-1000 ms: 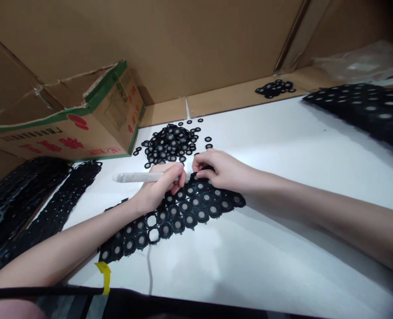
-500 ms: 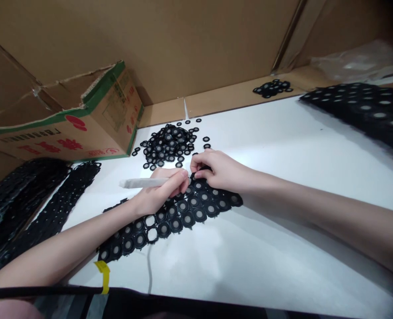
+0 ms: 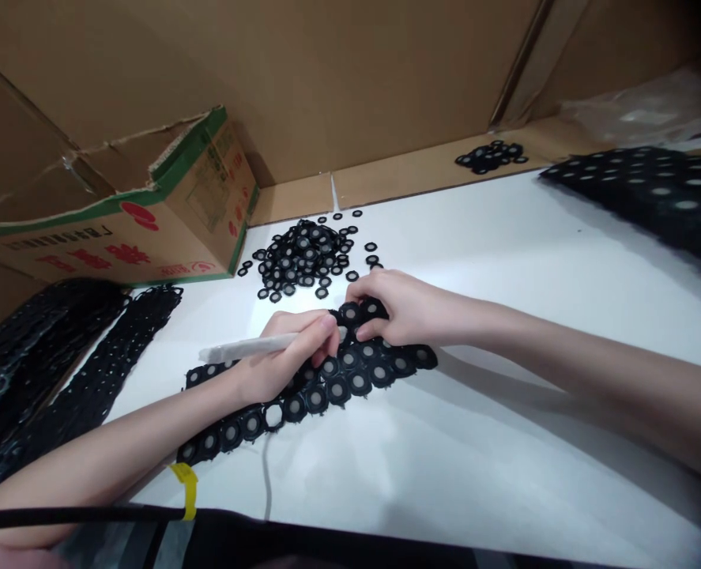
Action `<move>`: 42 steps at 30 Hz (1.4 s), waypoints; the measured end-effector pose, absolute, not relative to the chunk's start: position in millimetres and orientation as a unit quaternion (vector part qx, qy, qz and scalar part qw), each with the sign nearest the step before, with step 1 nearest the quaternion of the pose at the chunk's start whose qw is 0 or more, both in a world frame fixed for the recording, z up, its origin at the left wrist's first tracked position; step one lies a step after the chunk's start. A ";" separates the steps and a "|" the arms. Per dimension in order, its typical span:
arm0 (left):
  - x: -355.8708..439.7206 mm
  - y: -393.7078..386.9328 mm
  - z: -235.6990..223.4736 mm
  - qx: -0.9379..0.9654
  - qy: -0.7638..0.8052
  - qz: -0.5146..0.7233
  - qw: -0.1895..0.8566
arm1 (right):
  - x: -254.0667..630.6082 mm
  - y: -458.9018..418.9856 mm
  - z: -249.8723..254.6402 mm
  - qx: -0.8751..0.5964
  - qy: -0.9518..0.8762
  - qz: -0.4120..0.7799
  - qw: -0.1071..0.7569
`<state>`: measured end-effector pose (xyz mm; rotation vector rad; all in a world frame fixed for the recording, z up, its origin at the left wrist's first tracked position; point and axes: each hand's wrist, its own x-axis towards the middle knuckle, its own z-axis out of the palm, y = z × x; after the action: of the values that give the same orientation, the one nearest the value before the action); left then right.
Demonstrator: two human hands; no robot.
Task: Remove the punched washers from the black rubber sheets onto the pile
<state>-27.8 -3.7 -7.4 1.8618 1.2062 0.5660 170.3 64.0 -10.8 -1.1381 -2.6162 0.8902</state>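
Observation:
My left hand (image 3: 294,352) is closed around a white pen-shaped tool (image 3: 246,348), its tip end by a ring in the black sheet. That sheet of joined black rings (image 3: 337,389) with pale centres lies aslant on the white table. One spot near its front edge (image 3: 273,416) shows white, with no dark ring filling. My right hand (image 3: 409,308) grips the sheet's far edge, thumb on top and fingers at the back. My left forearm covers part of the sheet. Just beyond the hands is a heap of loose black rings (image 3: 303,257).
An open cardboard box (image 3: 196,205) stands at the back left. Bundles of black sheets (image 3: 130,348) lie below it. Another perforated black sheet (image 3: 652,186) is at the right, near a clear plastic bag (image 3: 628,111). A small ring pile (image 3: 489,158) sits by the cardboard wall.
My right thumb and fingers have spread from a tight pinch to a wider hold on the sheet. The tool in my left hand has tilted, its back end lower and further left.

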 end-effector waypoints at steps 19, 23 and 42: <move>-25.3 -0.5 -4.4 0.762 0.454 0.181 0.425 | 174.0 60.3 -0.8 -0.331 -0.880 0.332 0.067; -27.2 -3.5 -5.0 0.749 0.459 0.227 0.420 | 176.6 56.2 10.1 -0.342 -0.876 0.339 0.024; -16.8 -21.1 -1.5 0.738 0.445 0.238 0.448 | 175.2 51.6 8.2 -0.374 -0.846 0.378 0.036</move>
<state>-16.8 -21.1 -1.5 1.8266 1.1003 0.5897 175.2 51.6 8.2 -1.1488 -2.5988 1.1608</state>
